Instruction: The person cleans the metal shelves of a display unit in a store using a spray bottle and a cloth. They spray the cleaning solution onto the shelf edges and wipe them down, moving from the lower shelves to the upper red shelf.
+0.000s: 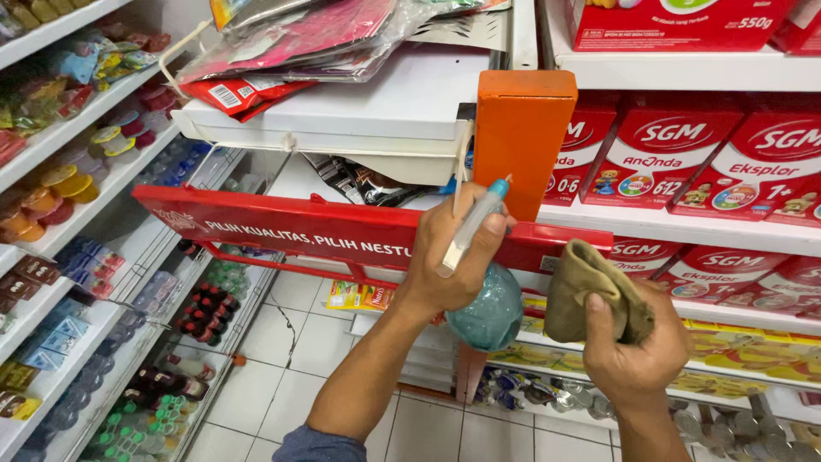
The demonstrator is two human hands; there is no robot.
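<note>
While gripped, spray bottle point(479, 299) half hidden

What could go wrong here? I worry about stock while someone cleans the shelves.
The left hand aims the spray bottle at the orange shelf end; mist could drift onto the red cartons beside it. The right hand holds the cloth bunched, so wiping might nudge the packets piled loosely overhead.

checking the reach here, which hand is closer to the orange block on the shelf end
Left. The left hand, holding a spray bottle, sits just under the orange block, the nozzle almost at its lower edge. The right hand, gripping a cloth, is lower and further right.
</note>
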